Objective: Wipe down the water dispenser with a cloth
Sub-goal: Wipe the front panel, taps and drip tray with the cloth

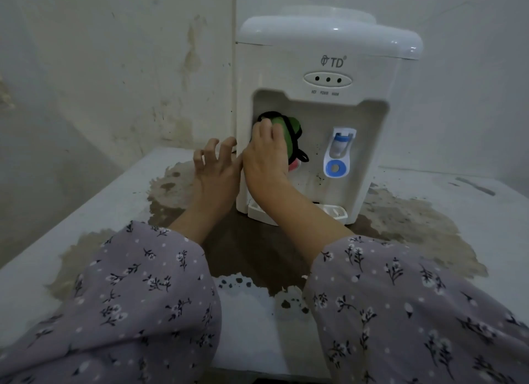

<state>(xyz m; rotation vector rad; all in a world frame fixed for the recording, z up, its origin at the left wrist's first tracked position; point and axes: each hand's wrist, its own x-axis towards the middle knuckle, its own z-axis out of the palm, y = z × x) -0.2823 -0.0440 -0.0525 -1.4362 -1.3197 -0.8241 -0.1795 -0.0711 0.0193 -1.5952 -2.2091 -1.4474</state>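
Note:
A white tabletop water dispenser stands on a stained surface, its tap recess facing me. My right hand reaches into the left side of the recess and grips a green cloth with black edging, holding it against the recess's back wall. The cloth covers the left tap, of which only a bit of red shows below it. My left hand touches the dispenser's left front corner with its fingertips, the fingers spread and bent. The blue tap on the right is uncovered.
A white drip tray juts from the dispenser's base under my right forearm. The grey tabletop has peeling brown patches around the dispenser. Stained walls close in behind and to the left.

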